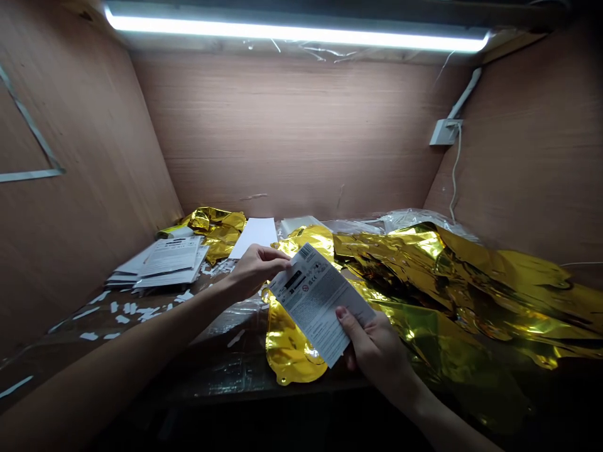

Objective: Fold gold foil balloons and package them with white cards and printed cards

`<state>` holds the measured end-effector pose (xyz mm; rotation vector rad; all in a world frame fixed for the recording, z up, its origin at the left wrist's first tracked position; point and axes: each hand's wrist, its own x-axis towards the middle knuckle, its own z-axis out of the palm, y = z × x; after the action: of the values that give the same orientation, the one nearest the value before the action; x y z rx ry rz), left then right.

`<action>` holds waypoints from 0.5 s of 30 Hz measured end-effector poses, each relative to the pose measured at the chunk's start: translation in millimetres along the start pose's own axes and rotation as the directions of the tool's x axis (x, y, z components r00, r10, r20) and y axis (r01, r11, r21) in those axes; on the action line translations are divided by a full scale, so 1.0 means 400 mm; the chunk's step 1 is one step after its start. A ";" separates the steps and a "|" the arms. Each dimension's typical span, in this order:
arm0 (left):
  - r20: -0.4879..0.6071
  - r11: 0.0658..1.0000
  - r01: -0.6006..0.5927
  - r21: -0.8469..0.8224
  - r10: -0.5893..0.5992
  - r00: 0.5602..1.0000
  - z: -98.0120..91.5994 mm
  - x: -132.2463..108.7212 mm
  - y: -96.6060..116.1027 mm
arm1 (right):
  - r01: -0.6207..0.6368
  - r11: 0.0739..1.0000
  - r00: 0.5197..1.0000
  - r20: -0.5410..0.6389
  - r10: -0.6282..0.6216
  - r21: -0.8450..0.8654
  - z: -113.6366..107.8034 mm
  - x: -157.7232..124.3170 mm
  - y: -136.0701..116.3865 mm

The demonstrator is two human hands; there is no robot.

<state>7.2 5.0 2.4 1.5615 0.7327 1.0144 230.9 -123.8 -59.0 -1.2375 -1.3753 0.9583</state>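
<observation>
A white printed card (316, 307) with a barcode, small symbols and dense text is held tilted above the table. My right hand (379, 348) grips its lower right side, thumb on top and fingers underneath. At the upper left edge of the card, my left hand (258, 270) is closed in a pinch; its fingertips touch the card near a dark slot-like mark. Below the card lies a flat gold foil balloon (289, 351), partly covered by it. More gold foil balloons (452, 282) are heaped to the right of my right hand.
On the left stands a stack of printed cards (169, 257), with white paper scraps (134, 309) strewn in front. Crumpled gold foil (219, 229), a white sheet (254, 235) and clear plastic bags (414, 220) lie at the back. Wooden panels (292, 132) enclose the table under a tube light (296, 30).
</observation>
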 end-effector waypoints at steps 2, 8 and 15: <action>0.075 0.997 -0.027 0.072 0.022 0.997 -0.009 -0.003 0.012 | 0.018 1.000 1.000 0.026 -0.017 -0.018 0.000 -0.006 0.004; 0.160 0.993 -0.011 0.118 -0.008 0.987 0.000 -0.011 0.024 | 0.045 0.997 0.997 0.074 -0.040 -0.068 0.000 -0.011 0.001; 0.278 0.995 0.102 0.020 -0.104 0.955 0.012 -0.010 -0.009 | 0.056 0.995 0.994 0.102 -0.047 -0.087 -0.007 -0.016 0.005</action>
<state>9.9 0.4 -2.4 1.6121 0.6129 0.6978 233.9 -129.9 -61.5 -1.2283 -1.5361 0.9428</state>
